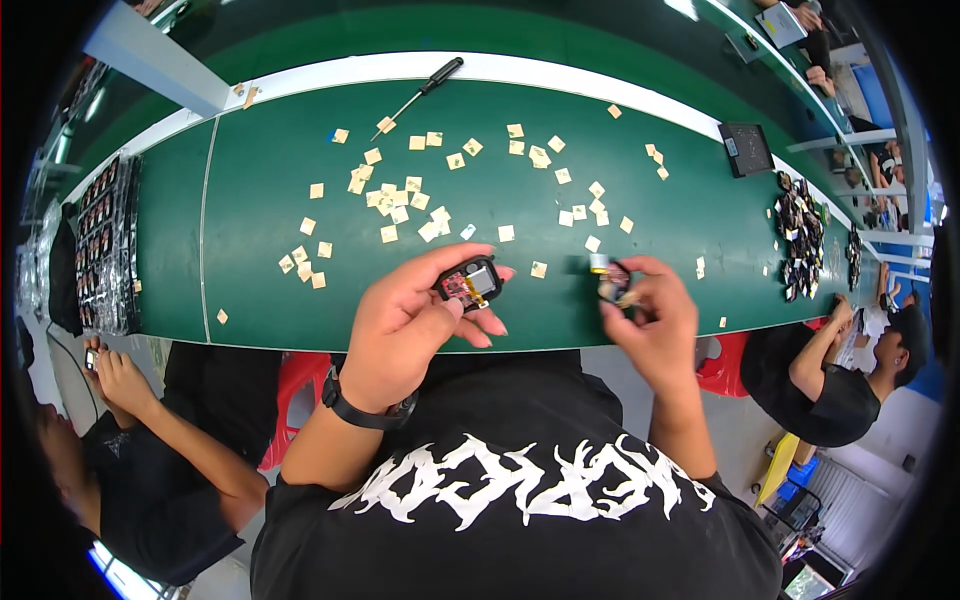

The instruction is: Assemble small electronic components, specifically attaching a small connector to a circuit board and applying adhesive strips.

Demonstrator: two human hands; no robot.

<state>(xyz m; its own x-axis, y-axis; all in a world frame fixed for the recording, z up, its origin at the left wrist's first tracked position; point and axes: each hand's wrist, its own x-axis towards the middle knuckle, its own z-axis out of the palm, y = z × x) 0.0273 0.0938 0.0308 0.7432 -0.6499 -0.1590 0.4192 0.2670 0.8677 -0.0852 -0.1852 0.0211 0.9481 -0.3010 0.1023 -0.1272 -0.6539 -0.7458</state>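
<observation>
My left hand (400,315) grips a small black electronic housing (472,284), its thumb resting on the face. Inside the housing show a red circuit board and a silver rectangular part with yellow tape. Over the table's near edge to the right, my right hand (660,315) pinches another small dark electronic part (611,284). A white and yellow piece (599,263) sticks up at the top of that part; its exact kind is too small to tell. The two held things are apart. Square cream-coloured stickers (400,200) lie scattered on the green table (270,220) beyond both hands.
A screwdriver (430,85) lies at the far edge. At the right are a black tray (747,150) and a heap of small dark parts (800,240). Trays of parts (105,240) stand at the left. Co-workers sit on both sides, one person's hand (120,380) at left.
</observation>
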